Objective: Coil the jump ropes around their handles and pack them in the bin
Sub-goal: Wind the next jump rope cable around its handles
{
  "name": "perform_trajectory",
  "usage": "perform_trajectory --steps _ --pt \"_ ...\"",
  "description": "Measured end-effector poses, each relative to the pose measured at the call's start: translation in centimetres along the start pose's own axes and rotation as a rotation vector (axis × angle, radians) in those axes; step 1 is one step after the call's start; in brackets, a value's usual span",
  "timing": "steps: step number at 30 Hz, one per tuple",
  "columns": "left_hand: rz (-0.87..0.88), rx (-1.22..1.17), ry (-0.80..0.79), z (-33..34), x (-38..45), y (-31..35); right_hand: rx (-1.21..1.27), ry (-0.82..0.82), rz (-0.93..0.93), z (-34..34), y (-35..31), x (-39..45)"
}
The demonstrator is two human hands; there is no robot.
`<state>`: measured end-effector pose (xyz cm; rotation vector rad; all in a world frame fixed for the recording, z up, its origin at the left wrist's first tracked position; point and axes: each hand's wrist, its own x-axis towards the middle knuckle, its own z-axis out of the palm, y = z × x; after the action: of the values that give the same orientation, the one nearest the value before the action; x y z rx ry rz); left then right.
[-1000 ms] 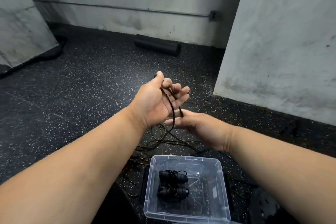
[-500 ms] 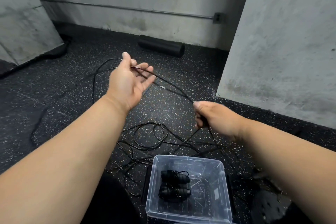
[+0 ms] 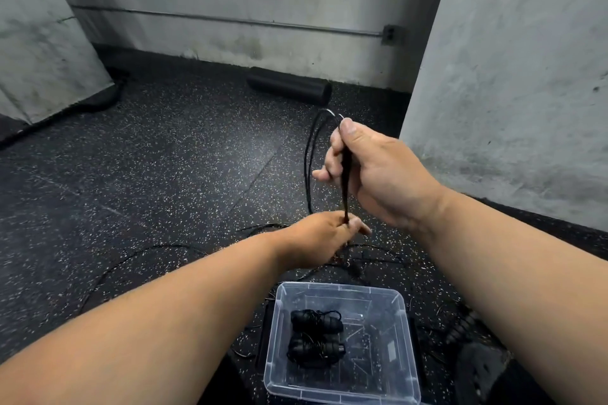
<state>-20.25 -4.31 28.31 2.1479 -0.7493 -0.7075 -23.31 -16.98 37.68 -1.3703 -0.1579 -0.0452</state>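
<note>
My right hand (image 3: 371, 171) is raised and grips a thin black jump-rope handle (image 3: 345, 174) upright, thumb at its top. From that top a black rope (image 3: 309, 154) loops over and hangs down on the left. Just below, my left hand (image 3: 324, 235) pinches the lower end of the handle or the cord there. A clear plastic bin (image 3: 408, 358) stands on the floor near me and holds two coiled black jump ropes (image 3: 316, 335). More loose black cord (image 3: 371, 256) lies tangled on the floor behind the bin.
The floor is black speckled rubber. A black foam roller (image 3: 289, 89) lies by the far wall. A concrete pillar (image 3: 513, 76) rises at the right, another slanted wall at the left. Dark handles (image 3: 460, 329) lie right of the bin.
My hands were spread apart with the rope stretched between them. The right hand has risen with the handle, and the left has come in low beneath it.
</note>
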Motion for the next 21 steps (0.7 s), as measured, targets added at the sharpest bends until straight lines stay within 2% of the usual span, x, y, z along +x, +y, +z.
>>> perform_trajectory --steps 4,7,9,11,14,18,21 --pt "-0.008 -0.131 0.079 -1.4 -0.2 0.3 -0.152 0.059 -0.021 -2.2 0.5 0.6" --pt "0.017 -0.331 0.175 -3.7 -0.4 0.8 -0.312 0.095 0.066 -4.4 1.9 0.5" --pt "0.027 -0.532 0.236 -5.3 -0.6 1.3 -0.537 0.046 0.152 -5.7 3.3 -0.3" --pt "0.039 -0.733 0.272 -6.3 -0.7 2.0 -0.789 -0.111 0.275 -6.2 5.0 -1.5" --pt "0.079 -0.942 0.264 -7.1 -0.9 2.9 -0.726 -0.240 0.462 -5.4 7.5 -2.9" --pt "0.105 -1.048 0.224 -7.7 -1.1 3.9 -0.704 -0.184 0.337 -4.7 9.2 -2.8" --pt "0.121 -1.086 0.266 -8.4 -1.3 3.9 -0.766 -0.132 0.304 -5.0 9.5 -2.7"
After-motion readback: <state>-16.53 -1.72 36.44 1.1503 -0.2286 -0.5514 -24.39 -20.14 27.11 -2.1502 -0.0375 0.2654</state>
